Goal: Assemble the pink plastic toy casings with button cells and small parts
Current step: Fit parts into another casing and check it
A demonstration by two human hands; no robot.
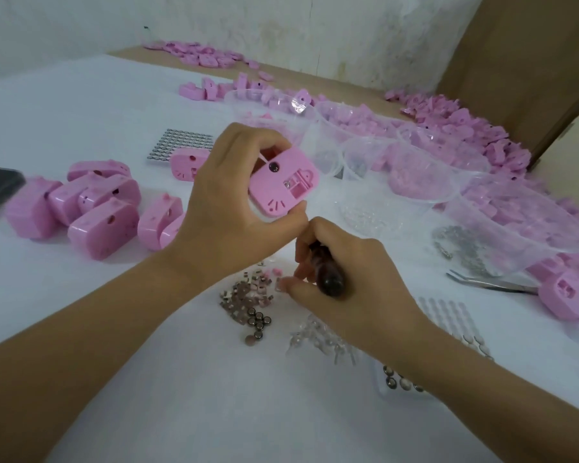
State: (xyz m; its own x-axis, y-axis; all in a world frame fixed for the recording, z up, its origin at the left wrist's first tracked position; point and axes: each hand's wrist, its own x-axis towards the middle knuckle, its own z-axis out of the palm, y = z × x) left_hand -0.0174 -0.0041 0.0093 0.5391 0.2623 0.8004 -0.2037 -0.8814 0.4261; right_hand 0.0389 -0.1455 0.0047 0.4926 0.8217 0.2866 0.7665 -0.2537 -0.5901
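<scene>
**So, one casing in hand, tiny part up next**

Okay, the left hand (234, 195) is clamped around an open pink casing (283, 185). It holds the casing off the white table (114, 101) just above the middle of the view, slotted face toward the camera.

The right hand (345, 282) sits at about 5 o'clock from it, fingers curled round a dark-handled tool (330, 279). I think it's a screwdriver, but the tip is hidden. Its fingertips hover right beside the small parts pile (248, 295), and a few loose button cells (259, 320) lie at 6 o'clock of that pile.

My read is that this casing is getting loaded and the right hand is going for one small piece. The next move calls for a fine pinch on a single bit without dropping the tool, then lining it up with the slot while the casing is held steady. I can't tell if a cell is already in there.

Around the casing there are closed-up casings (81, 208) heaped at 9 o'clock, a cell tray (184, 145) at 10, clear plastic tubs (415, 168) at 3 and tweezers (492, 284) at 4.
</scene>
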